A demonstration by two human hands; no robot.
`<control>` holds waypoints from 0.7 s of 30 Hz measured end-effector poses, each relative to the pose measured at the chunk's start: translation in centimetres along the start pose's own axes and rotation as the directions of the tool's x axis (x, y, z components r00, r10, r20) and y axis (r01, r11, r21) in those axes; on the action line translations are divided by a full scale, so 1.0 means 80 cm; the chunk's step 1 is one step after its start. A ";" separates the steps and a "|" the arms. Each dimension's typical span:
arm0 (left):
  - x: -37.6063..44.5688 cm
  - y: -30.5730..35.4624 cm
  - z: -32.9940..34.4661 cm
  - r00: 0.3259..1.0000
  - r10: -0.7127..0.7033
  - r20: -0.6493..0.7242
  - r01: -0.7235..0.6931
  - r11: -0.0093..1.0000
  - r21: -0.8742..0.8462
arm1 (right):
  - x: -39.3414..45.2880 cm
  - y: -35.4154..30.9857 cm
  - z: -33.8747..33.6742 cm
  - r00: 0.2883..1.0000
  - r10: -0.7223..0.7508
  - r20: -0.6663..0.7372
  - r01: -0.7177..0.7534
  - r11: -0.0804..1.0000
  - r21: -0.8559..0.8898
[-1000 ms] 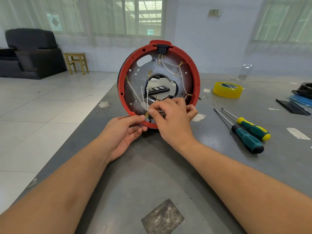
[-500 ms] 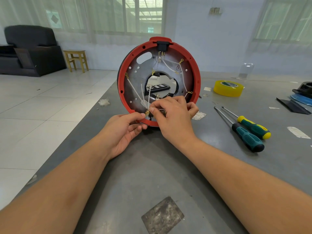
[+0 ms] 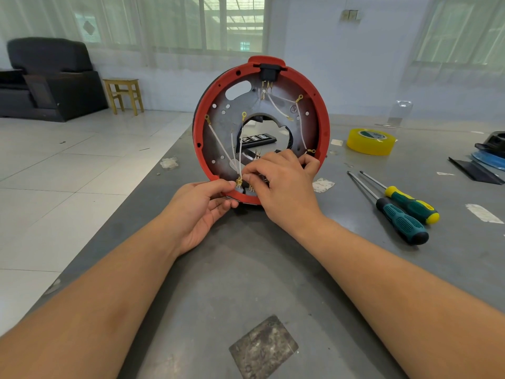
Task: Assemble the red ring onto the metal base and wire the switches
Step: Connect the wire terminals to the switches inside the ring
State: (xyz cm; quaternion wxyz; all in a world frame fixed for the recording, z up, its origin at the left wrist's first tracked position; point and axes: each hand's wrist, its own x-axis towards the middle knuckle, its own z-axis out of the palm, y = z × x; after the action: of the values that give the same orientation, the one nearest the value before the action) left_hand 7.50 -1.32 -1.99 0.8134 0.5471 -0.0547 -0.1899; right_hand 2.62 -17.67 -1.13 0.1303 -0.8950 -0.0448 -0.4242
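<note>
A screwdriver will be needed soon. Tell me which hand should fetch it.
Probably the right hand: both screwdrivers lie on the table to its side. The left hand grips the red ring at its lower rim, steadying the upright assembly.

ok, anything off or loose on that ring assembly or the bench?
Several white wires on the metal base end in ring terminals not yet fastened, e.g. upper right. The red ring stands on edge, steadied by the left hand; right hand works at a connector near the bottom. Torn tape scraps litter the table. No damage seen.
</note>
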 end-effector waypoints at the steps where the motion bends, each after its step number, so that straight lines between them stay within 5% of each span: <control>1: 0.000 0.000 0.000 1.000 -0.001 0.000 0.001 1.000 0.000 | 0.000 0.000 0.000 1.000 -0.007 0.003 0.007 1.000 0.000; 21: 0.003 -0.003 -0.005 1.000 0.011 0.017 -0.011 1.000 -0.019 | 0.003 0.003 0.000 0.996 -0.072 0.057 0.072 0.997 0.003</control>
State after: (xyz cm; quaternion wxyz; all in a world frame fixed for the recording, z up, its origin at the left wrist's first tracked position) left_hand 7.81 -1.16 -2.39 0.8191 0.5375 -0.0630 -0.1905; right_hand 2.81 -17.93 -1.01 0.1139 -0.9044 -0.0808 -0.4031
